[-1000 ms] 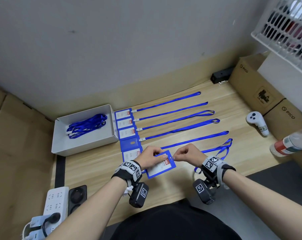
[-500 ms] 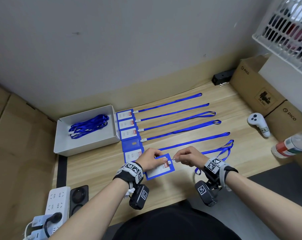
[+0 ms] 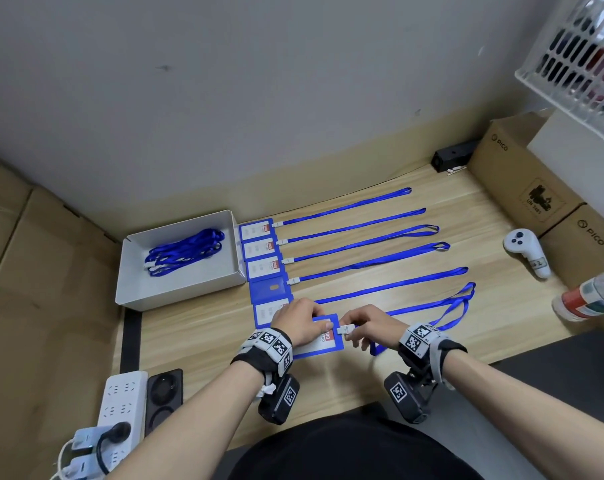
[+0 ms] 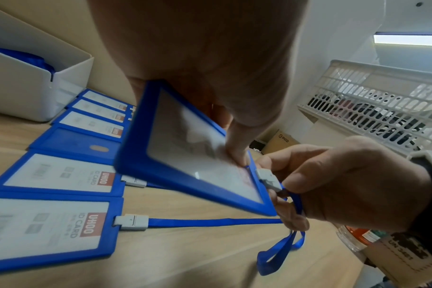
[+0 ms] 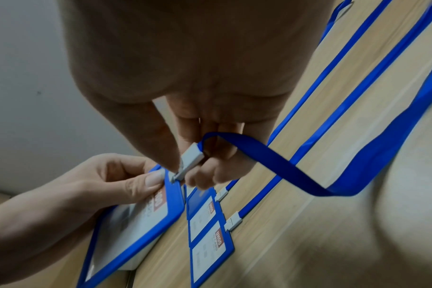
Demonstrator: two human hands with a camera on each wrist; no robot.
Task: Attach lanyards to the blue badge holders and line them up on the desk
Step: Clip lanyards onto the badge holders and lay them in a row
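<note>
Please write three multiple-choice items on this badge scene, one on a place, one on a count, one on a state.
1. Where do the spare lanyards lie?
A. in the white box
B. on a cardboard carton
C. in the basket

2. How many badge holders lie in the row on the desk, apart from the one in hand?
A. three
B. five
C. eight

3. What is the right hand doing?
A. resting flat
B. pinching the grey clip at the holder's edge
C. lifting the bottle

Key: 1 A, the blue bundle sits inside the white box. 2 B, five show left of the held badge holder. 3 B, its fingers pinch the grey clip while the left hand grips the holder.
</note>
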